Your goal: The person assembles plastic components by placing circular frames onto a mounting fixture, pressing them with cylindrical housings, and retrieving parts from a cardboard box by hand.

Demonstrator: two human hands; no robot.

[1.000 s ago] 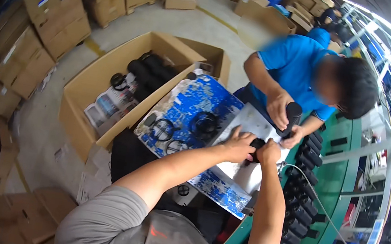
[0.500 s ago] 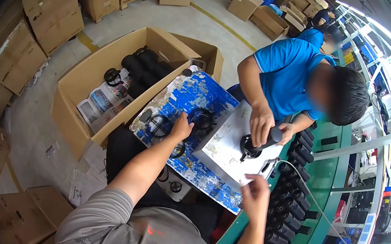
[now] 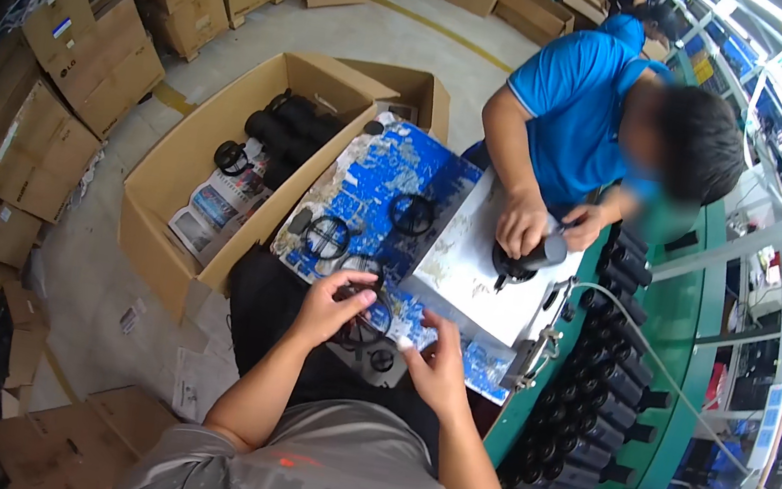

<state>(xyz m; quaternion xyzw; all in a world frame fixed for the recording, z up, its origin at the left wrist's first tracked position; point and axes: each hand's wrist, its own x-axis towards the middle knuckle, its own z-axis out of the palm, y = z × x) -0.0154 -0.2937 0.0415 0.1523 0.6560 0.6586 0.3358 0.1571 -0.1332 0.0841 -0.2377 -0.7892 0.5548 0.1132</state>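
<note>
My left hand (image 3: 330, 311) is closed on a black plastic ring with thin spokes (image 3: 366, 327), held in front of my body at the near edge of the blue board. My right hand (image 3: 439, 365) faces it from the right, thumb and forefinger apart, with a small white piece at the thumb tip; whether it is worn or held is unclear. Further black spoked rings lie on the worn blue board (image 3: 442, 173): one at the left (image 3: 326, 236), one farther back (image 3: 412, 213), and one (image 3: 362, 271) just beyond my left hand.
A co-worker in a blue shirt (image 3: 574, 100) presses a black cylindrical part (image 3: 536, 256) on a metal box (image 3: 452, 274). An open carton (image 3: 174, 141) with black parts stands left. Black cylinders (image 3: 588, 416) line the green conveyor (image 3: 672, 358) at right. Stacked cartons (image 3: 73, 136) stand far left.
My left hand has drawn back toward me with a ring in it. My right hand has moved left, away from the conveyor side, toward the ring. The co-worker's black part has been tilted down.
</note>
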